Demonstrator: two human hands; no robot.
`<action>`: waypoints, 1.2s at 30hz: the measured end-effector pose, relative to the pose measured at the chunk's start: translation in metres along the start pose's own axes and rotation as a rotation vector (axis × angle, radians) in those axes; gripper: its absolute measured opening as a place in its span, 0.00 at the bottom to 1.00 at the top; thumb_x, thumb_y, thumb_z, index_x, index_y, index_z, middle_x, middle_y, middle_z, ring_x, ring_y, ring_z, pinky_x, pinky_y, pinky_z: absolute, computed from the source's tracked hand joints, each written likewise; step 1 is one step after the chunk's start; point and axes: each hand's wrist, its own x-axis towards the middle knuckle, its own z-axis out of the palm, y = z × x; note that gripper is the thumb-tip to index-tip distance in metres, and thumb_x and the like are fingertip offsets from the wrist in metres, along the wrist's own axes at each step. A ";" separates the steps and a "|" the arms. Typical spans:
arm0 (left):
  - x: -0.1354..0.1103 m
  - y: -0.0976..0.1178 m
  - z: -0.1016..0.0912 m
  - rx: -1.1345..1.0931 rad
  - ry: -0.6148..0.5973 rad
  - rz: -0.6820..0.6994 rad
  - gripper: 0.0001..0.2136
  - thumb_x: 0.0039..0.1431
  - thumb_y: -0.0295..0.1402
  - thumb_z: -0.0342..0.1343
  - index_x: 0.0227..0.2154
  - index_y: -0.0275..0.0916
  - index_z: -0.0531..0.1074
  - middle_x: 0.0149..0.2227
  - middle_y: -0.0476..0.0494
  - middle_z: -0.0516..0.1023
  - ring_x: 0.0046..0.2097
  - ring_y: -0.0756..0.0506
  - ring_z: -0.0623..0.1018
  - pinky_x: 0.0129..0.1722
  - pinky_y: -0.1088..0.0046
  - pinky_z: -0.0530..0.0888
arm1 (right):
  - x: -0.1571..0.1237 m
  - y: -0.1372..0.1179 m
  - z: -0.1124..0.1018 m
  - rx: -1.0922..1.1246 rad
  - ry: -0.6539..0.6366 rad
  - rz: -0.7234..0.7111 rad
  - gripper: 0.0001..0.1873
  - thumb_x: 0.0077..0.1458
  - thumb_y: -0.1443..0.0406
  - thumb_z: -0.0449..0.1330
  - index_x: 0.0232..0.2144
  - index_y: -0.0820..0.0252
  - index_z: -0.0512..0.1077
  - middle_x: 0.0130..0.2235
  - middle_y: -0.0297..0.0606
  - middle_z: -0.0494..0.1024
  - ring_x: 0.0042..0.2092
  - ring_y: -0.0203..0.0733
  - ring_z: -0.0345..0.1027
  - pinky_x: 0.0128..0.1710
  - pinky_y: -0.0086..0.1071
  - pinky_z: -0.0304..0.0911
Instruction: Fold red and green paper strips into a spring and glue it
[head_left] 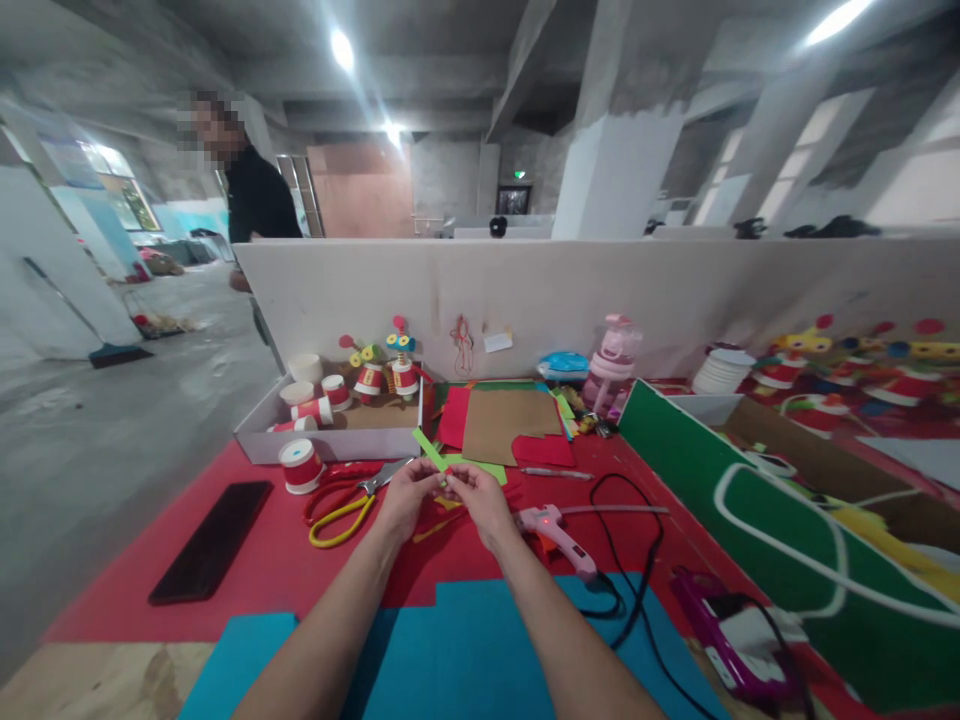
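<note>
My left hand [409, 497] and my right hand [481, 500] meet over the red tabletop, fingertips pinched together. Between them is a light green paper strip [427, 447], one end sticking up to the left. A small red bit shows at the fingertips, too small to name. Left of my left hand lie scissors with yellow handles [341, 525] and a red-handled tool [322, 492]. A pink glue gun [559, 535] with a lit red light rests just right of my right hand. Behind the hands are brown cardboard [499, 420] and red sheets [454, 415].
A white box [337, 443] holds paper cups and two cup figures [403, 365]. A black phone [211, 540] lies at left. Blue sheets [480, 640] cover the front. A black cord [652, 560], purple device [735, 640] and green box wall [720, 500] are at right. A person [259, 190] stands beyond the partition.
</note>
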 end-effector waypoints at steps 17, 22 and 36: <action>0.005 -0.006 -0.002 0.239 0.123 0.106 0.08 0.39 0.33 0.65 0.22 0.35 0.73 0.22 0.49 0.73 0.26 0.52 0.69 0.30 0.77 0.65 | 0.002 0.004 -0.001 -0.016 0.089 0.014 0.20 0.34 0.56 0.69 0.29 0.61 0.72 0.26 0.33 0.75 0.27 0.37 0.70 0.33 0.34 0.68; 0.006 -0.007 -0.004 0.314 0.116 0.151 0.06 0.41 0.32 0.63 0.22 0.36 0.74 0.23 0.49 0.74 0.27 0.50 0.70 0.30 0.76 0.65 | 0.003 0.004 -0.001 0.003 0.102 0.035 0.19 0.33 0.58 0.69 0.29 0.62 0.73 0.25 0.33 0.75 0.27 0.37 0.69 0.33 0.34 0.68; -0.004 0.013 -0.002 0.659 -0.037 0.393 0.05 0.47 0.27 0.60 0.28 0.42 0.78 0.32 0.42 0.77 0.36 0.43 0.73 0.41 0.70 0.66 | 0.001 -0.003 -0.008 0.050 0.075 0.090 0.22 0.30 0.55 0.71 0.28 0.62 0.74 0.24 0.33 0.75 0.25 0.36 0.68 0.30 0.32 0.66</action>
